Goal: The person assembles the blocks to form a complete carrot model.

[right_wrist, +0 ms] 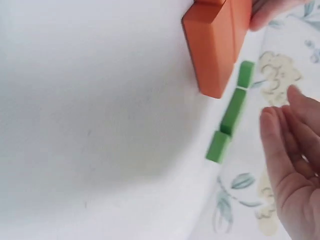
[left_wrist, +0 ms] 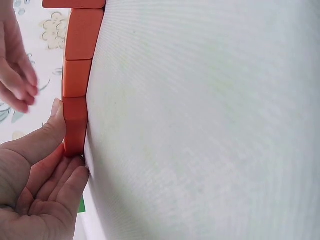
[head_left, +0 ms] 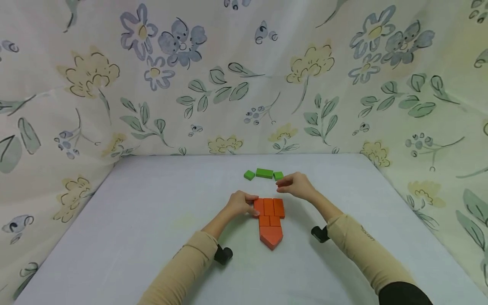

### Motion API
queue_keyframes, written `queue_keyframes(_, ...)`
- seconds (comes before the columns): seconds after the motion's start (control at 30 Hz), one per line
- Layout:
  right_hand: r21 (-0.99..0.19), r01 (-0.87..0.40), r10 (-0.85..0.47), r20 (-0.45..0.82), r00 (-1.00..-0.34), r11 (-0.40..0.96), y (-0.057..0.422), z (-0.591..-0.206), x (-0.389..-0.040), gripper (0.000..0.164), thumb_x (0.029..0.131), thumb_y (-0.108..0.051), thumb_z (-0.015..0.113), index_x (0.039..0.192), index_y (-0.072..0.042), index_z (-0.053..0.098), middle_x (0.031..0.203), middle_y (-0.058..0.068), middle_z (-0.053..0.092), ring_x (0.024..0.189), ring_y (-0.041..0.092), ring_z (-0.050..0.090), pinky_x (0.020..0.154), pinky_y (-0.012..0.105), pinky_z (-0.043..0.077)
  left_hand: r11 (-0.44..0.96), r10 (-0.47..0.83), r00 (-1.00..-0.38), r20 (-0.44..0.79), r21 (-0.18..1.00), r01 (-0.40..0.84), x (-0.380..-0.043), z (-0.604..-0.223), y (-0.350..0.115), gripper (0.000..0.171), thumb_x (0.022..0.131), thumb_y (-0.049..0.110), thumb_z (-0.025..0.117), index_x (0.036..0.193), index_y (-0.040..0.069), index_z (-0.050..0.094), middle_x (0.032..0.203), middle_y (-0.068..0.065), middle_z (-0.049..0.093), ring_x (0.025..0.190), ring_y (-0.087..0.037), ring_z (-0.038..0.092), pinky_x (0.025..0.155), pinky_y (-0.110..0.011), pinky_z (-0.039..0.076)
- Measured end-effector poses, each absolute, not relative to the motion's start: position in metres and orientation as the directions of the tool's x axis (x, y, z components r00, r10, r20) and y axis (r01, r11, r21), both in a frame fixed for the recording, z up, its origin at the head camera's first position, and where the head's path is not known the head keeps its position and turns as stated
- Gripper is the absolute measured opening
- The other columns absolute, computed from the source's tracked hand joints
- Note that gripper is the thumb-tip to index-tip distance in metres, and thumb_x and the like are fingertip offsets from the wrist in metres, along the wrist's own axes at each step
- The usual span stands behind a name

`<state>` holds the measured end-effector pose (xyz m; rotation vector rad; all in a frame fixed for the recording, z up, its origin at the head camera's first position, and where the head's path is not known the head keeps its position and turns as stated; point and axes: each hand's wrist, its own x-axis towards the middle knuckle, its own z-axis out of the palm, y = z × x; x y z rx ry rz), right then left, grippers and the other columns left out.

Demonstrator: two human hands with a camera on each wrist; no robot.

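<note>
Orange blocks lie flat together on the table: three oblong ones side by side in the far row, two small ones [head_left: 264,220] below them, and a pointed block [head_left: 271,238] nearest me. My left hand [head_left: 238,203] pinches the left oblong block [head_left: 259,206] at its outer side. In the left wrist view the thumb rests along that block [left_wrist: 76,122], with the fingers curled at its end. Above and beyond the right oblong block [head_left: 279,207], my right hand [head_left: 299,186] hovers with fingers loosely bent and nothing between them.
Behind the orange blocks lie three green pieces: a long one [head_left: 264,173] in the middle, a small turned one [head_left: 249,175] to its left and another small one [head_left: 278,174] near my right fingertips. Flowered cloth [head_left: 228,123] hangs around the white table [head_left: 152,212].
</note>
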<state>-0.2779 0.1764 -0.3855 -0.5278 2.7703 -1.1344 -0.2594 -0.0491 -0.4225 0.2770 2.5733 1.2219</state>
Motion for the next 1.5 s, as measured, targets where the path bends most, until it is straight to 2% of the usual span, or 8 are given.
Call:
queue_keyframes(0.13,-0.695,-0.145,-0.287,-0.092,-0.954,0.704,0.168,-0.399,-0.298,0.029,0.087,-0.009,0.071,0.11,0.008,0.069,0.103,0.016,0.071,0.091,0.025,0.064,0.08,0.037,0.052,0.612,0.305,-0.939,-0.159,0.789,0.065,-0.259,-0.425,-0.049,0.054,0.071,0.01,0.087,0.122,0.006,0.069,0.122,-0.012,0.066,0.117,-0.027,0.056,0.094,-0.037,0.046)
queue_keyframes(0.23,-0.678,-0.097,-0.241,-0.121,-0.963,0.728,0.164,-0.407,-0.308,0.031,0.086,-0.008,0.071,0.111,0.009,0.068,0.107,0.02,0.069,0.091,0.027,0.064,0.078,0.037,0.052,0.603,0.316,-0.935,-0.159,0.795,0.069,-0.258,-0.427,-0.048,0.054,0.071,0.01,0.087,0.121,0.006,0.069,0.121,-0.012,0.067,0.115,-0.026,0.057,0.094,-0.037,0.046)
queue_keyframes(0.43,-0.622,-0.049,-0.127,-0.081,-0.989,0.781,0.163,-0.412,-0.325,0.033,0.083,-0.008,0.071,0.11,0.012,0.068,0.113,0.025,0.066,0.099,0.035,0.062,0.078,0.039,0.053,0.604,0.309,-0.938,-0.16,0.794,0.063,-0.256,-0.429,-0.045,0.053,0.07,0.01,0.088,0.12,0.006,0.07,0.119,-0.011,0.068,0.116,-0.027,0.057,0.096,-0.039,0.045)
queue_keyframes(0.63,-0.596,-0.039,-0.101,-0.071,-0.992,0.802,0.166,-0.411,-0.336,0.037,0.083,-0.005,0.07,0.113,0.015,0.064,0.118,0.029,0.063,0.105,0.041,0.059,0.085,0.043,0.051,0.601,0.326,-0.933,-0.152,0.795,0.081,-0.255,-0.429,-0.044,0.053,0.07,0.009,0.087,0.12,0.006,0.07,0.119,-0.011,0.068,0.118,-0.028,0.056,0.098,-0.041,0.043)
queue_keyframes(0.77,-0.585,-0.068,-0.139,-0.077,-0.987,0.808,0.162,-0.413,-0.341,0.044,0.085,-0.005,0.068,0.121,0.017,0.057,0.121,0.031,0.06,0.113,0.042,0.054,0.093,0.047,0.046,0.596,0.337,-0.931,-0.141,0.798,0.095,-0.256,-0.43,-0.044,0.052,0.071,0.009,0.087,0.12,0.005,0.07,0.12,-0.011,0.067,0.117,-0.027,0.056,0.098,-0.041,0.043)
queue_keyframes(1.0,-0.473,-0.15,-0.199,-0.056,-0.978,0.868,0.152,-0.418,-0.344,0.05,0.088,-0.006,0.066,0.129,0.019,0.05,0.129,0.033,0.053,0.121,0.045,0.049,0.103,0.05,0.037,0.591,0.343,-0.93,-0.132,0.8,0.105,-0.257,-0.432,-0.045,0.052,0.07,0.008,0.087,0.119,0.004,0.07,0.118,-0.011,0.068,0.115,-0.027,0.058,0.095,-0.039,0.045)
queue_keyframes(1.3,-0.441,-0.16,-0.188,-0.021,-0.982,0.883,0.141,-0.414,-0.348,0.034,0.089,-0.009,0.068,0.112,0.015,0.062,0.11,0.029,0.064,0.099,0.037,0.06,0.089,0.046,0.048,0.589,0.317,-0.94,-0.129,0.804,0.089,-0.26,-0.43,-0.049,0.052,0.071,0.009,0.087,0.12,0.005,0.07,0.12,-0.011,0.067,0.118,-0.027,0.056,0.097,-0.04,0.045)
queue_keyframes(1.5,-0.446,-0.225,-0.24,0.023,-0.97,0.866,0.149,-0.415,-0.35,0.035,0.088,-0.009,0.069,0.111,0.015,0.063,0.11,0.029,0.064,0.099,0.037,0.06,0.088,0.047,0.048,0.598,0.307,-0.943,-0.13,0.797,0.084,-0.261,-0.429,-0.053,0.053,0.071,0.011,0.087,0.121,0.006,0.069,0.121,-0.01,0.067,0.119,-0.027,0.055,0.098,-0.04,0.044)
